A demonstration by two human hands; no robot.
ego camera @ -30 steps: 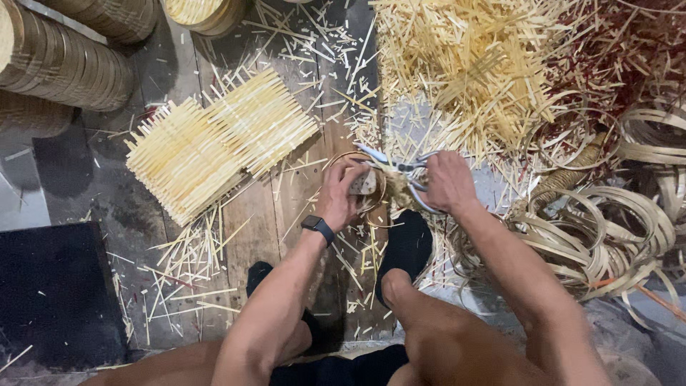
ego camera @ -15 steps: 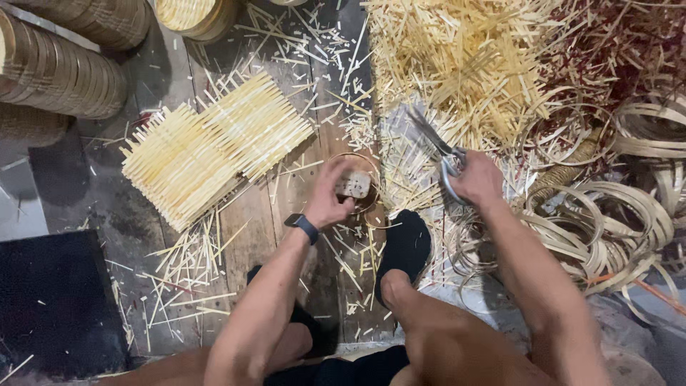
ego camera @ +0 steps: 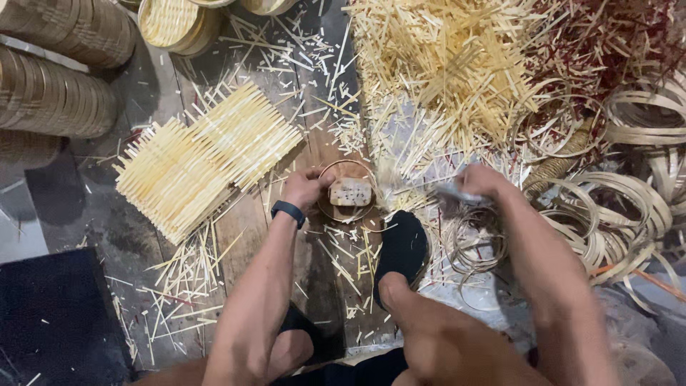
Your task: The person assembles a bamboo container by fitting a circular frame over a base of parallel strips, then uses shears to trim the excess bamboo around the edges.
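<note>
Right hand swung down, blade now pointing left.

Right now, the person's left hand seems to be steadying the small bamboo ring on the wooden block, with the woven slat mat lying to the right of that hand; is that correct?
Not quite: the head view shows the woven slat mat lying to the left of the left hand, not the right. That hand does steady the small bamboo ring on the wooden block.
</note>
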